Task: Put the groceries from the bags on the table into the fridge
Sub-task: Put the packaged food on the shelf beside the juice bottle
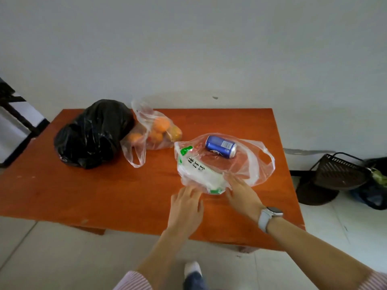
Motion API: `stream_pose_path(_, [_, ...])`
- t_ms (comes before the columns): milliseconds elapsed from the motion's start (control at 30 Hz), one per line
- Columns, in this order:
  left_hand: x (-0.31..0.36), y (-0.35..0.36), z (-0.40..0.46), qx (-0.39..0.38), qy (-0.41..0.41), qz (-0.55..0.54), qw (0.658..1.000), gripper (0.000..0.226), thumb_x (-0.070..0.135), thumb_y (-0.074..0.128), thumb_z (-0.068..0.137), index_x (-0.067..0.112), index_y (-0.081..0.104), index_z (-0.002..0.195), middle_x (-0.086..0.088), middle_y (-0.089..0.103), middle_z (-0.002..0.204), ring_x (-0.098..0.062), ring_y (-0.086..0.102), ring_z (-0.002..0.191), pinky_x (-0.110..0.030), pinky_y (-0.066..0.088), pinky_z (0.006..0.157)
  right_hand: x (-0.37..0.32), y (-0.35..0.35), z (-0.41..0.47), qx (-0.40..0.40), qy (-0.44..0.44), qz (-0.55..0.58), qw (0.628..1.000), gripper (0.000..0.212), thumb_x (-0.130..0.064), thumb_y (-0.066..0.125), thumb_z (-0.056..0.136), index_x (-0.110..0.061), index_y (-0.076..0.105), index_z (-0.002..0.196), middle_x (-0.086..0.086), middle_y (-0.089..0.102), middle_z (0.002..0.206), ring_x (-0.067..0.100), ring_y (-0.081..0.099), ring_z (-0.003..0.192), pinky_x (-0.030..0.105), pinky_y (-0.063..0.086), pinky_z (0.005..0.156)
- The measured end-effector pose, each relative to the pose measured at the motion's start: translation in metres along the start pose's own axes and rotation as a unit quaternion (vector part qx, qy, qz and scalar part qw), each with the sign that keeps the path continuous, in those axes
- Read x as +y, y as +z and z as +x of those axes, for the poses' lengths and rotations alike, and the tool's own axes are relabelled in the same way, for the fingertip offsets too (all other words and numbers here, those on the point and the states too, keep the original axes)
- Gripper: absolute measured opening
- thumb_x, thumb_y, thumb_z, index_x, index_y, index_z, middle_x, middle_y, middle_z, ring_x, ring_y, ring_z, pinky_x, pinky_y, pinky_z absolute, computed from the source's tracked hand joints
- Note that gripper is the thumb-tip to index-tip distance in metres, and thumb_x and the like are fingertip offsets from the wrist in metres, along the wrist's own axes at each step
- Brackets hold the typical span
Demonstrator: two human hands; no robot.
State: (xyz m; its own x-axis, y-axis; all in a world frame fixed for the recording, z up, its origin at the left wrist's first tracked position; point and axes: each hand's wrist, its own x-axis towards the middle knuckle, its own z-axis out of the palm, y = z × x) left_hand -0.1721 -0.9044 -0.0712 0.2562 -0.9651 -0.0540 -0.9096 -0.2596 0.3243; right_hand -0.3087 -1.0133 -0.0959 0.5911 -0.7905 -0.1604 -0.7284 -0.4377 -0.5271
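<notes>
On the orange table (pixel 104 195) lie three bags. A clear bag (pixel 255 166) at the right holds a blue can (pixel 221 146) on its side and a white packet with green print (pixel 199 172). A second clear bag (pixel 155 132) in the middle holds orange fruit. A black bag (pixel 94 132) sits at the left, its contents hidden. My left hand (pixel 185 203) rests with fingers apart at the near edge of the right clear bag. My right hand (pixel 240 191), with a watch on its wrist, touches the same bag beside the white packet, fingers spread.
A white wall stands right behind the table. A dark basket (pixel 339 174) and dark bags (pixel 374 193) sit on the floor to the right. A dark frame (pixel 16 114) stands at the far left. My shoe (pixel 192 268) shows on the tiled floor below the table's front edge.
</notes>
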Motion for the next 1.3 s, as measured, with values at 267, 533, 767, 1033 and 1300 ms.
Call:
stream_pose_path(267, [-0.044,0.029,0.107,-0.099,0.149,0.154,0.972,0.046,0.023,0.039,0.098,0.017,0.031,0.142,-0.004,0.025,0.153,-0.021,0.01,0.144,-0.044,0.003,0.115,0.008,0.043,0.036,-0.103,-0.058,-0.144,0.982,0.048,-0.024,0.027,0.092,-0.026,0.033,0.139,0.003,0.039,0.142,0.025,0.022,0.138,0.039,0.013,0.115])
stream_pose_path(533, [-0.102,0.044,0.133,-0.1,0.03,0.107,0.989,0.029,0.035,0.037,0.098,0.014,0.052,0.111,-0.001,0.056,0.115,-0.011,0.058,0.085,-0.024,0.049,0.076,0.015,0.056,0.054,-0.013,0.109,0.071,0.991,0.02,-0.017,0.036,0.095,-0.013,0.056,0.095,0.005,0.05,0.124,0.018,0.055,0.095,0.032,0.052,0.075])
stream_pose_path(767, [-0.085,0.051,0.147,-0.055,0.172,0.141,0.973,0.047,0.027,0.075,0.07,0.02,0.059,0.114,-0.001,0.063,0.111,-0.017,0.058,0.098,-0.033,0.044,0.08,0.015,0.026,0.106,0.07,0.104,-0.037,0.991,0.037,-0.017,0.043,0.092,-0.012,0.043,0.128,0.006,0.043,0.133,0.022,0.041,0.121,0.035,0.04,0.098])
stream_pose_path(1033, [-0.071,0.057,0.189,-0.203,0.279,0.184,0.921,0.081,0.026,0.061,0.085,0.011,0.012,0.147,-0.008,0.019,0.154,-0.024,0.014,0.14,-0.04,0.004,0.116,0.037,0.004,0.158,-0.001,0.151,-0.147,0.978,0.071,-0.027,0.047,0.088,-0.009,0.006,0.144,0.012,0.011,0.152,0.031,0.023,0.136,0.043,0.029,0.104])
stream_pose_path(1300, [-0.07,0.054,0.196,-0.204,0.27,0.171,0.925,0.061,0.031,0.06,0.083,0.02,0.033,0.136,-0.001,0.04,0.136,-0.019,0.037,0.125,-0.046,0.01,0.112,0.055,0.0,0.185,0.025,0.131,-0.132,0.982,0.067,-0.02,0.058,0.081,-0.009,0.022,0.136,0.012,0.032,0.14,0.032,0.039,0.123,0.045,0.041,0.094])
